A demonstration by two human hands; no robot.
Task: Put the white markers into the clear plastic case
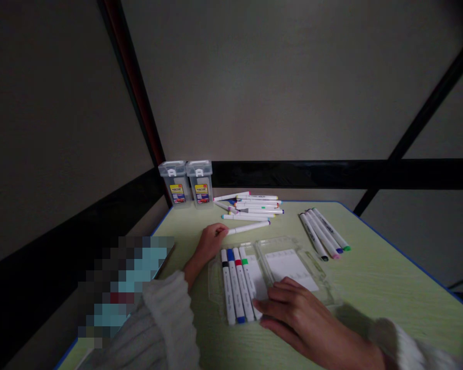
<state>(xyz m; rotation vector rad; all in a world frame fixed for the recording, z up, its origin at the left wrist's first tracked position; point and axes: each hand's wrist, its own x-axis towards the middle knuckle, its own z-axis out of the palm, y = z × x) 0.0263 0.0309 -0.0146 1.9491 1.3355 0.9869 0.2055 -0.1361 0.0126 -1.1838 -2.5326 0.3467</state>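
Note:
My left hand is closed in a pinch on one end of a white marker, which lies nearly level above the table and points right. My right hand has its thumb and index finger closed around the lower end of a marker with a green band. That marker sits in an open clear plastic case. Beside it in the case lie a red-banded marker, a blue-banded marker and a black-banded marker. My right hand partly covers the case's other half.
Two clear lidded boxes stand at the back left. Several white markers lie in a loose pile at the back. More markers lie side by side on the right. A blurred-out flat object is at the left edge of the table.

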